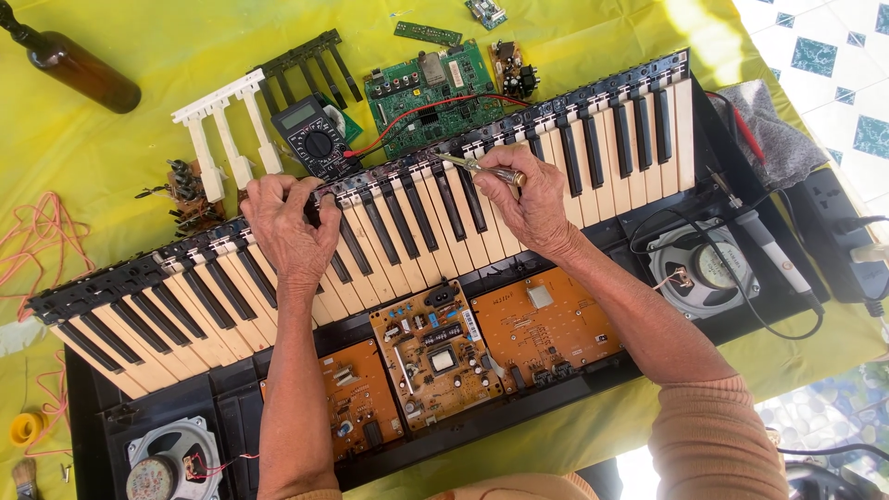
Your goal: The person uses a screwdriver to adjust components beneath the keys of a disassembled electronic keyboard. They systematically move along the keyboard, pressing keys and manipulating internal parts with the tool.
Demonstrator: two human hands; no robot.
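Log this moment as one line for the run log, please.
left hand pressing on keyboard keys | right hand holding screwdriver, tip at keys' rear edge | multimeter behind | circuit boards exposed

Two hands work at one keyboard: the left hand and the right hand, the latter gripping one screwdriver. Nearer the person than the hands lie three brown circuit boards and two speakers, one to each side. Beyond the hands lie one meter, one large green circuit board, two loose key strips, one white and one black, and, far left, one brown bottle.
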